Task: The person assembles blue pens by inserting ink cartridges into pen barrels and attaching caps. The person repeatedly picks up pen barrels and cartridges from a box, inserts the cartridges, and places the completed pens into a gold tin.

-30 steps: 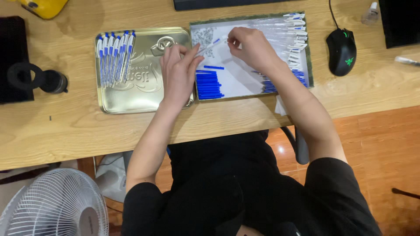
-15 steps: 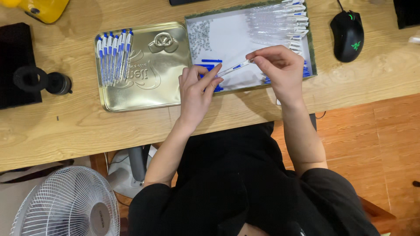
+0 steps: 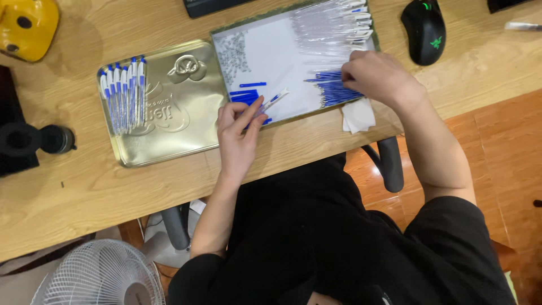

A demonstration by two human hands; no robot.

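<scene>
A clear pen barrel is pinched in the left hand at frame centre, over the white tray — the right hand, moved right since a moment ago, is now closed on the blue refills.

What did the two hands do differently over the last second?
The right hand left the pen barrel and moved right, onto the pile of blue refills on the white tray. The left hand now holds the barrel alone, at the tray's near edge. The finished pens in the metal tin and the mouse lie as before.
</scene>
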